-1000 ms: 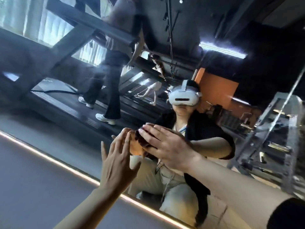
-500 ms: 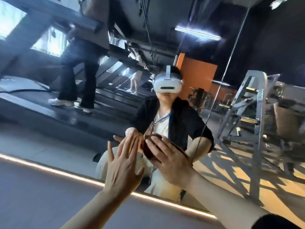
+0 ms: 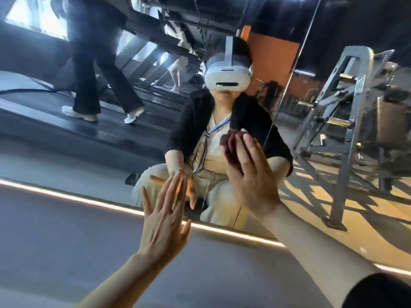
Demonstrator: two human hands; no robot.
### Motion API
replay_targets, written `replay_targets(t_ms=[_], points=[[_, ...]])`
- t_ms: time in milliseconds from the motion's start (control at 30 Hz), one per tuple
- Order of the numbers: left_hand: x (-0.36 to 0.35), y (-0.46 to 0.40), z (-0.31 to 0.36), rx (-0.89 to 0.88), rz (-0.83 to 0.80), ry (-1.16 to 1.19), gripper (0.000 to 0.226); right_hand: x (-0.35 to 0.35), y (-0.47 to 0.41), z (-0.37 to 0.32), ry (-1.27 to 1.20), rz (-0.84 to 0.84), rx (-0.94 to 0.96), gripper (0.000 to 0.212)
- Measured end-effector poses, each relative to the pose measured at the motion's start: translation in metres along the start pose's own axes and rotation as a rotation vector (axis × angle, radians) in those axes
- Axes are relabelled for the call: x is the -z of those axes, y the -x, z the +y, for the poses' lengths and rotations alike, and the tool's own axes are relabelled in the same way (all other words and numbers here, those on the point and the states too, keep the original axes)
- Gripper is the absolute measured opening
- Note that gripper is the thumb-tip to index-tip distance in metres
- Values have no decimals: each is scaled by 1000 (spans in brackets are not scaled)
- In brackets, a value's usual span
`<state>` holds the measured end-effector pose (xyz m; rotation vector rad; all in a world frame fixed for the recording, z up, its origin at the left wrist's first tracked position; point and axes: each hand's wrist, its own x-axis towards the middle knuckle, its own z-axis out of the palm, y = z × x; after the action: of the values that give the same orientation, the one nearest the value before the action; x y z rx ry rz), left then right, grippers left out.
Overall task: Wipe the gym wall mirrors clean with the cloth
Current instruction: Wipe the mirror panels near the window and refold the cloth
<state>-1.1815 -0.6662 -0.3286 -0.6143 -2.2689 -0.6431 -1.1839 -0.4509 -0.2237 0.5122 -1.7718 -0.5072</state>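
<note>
The wall mirror (image 3: 66, 156) fills the upper part of the head view and reflects me crouching in front of it. A dark red cloth (image 3: 230, 145) lies bunched against the glass. My right hand (image 3: 251, 176) presses on it with fingers laid flat, covering most of it. My left hand (image 3: 164, 216) is spread with straight fingers at the mirror's lower edge, fingertips touching the glass, and holds nothing.
A lit strip (image 3: 66, 196) runs along the mirror's bottom edge above a grey base (image 3: 55, 252). A vertical seam (image 3: 287, 85) splits the mirror panels. Reflected are treadmills with a person walking (image 3: 100, 85) and a metal weight machine (image 3: 347, 121).
My right hand slid up and to the right with the cloth, away from my left hand. The left hand stayed by the lower edge. The view swung right.
</note>
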Motion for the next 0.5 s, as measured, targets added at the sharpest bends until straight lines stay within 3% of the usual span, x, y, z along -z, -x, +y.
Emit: replay_targets(t_ms=[167, 233, 300, 433, 500], points=[[-9, 33, -11, 13, -77, -30, 129, -7, 95, -48, 65, -341, 422, 51], [-10, 43, -19, 26, -79, -32, 128, -1, 96, -40, 97, -397, 542, 58], [-10, 48, -27, 52, -79, -25, 127, 9, 74, -25, 108, -324, 424, 54], [-4, 54, -45, 141, -75, 29, 131, 8, 14, -12, 24, -29, -210, 52], [0, 53, -53, 173, -61, 62, 133, -7, 5, -38, 2, 17, -248, 52]])
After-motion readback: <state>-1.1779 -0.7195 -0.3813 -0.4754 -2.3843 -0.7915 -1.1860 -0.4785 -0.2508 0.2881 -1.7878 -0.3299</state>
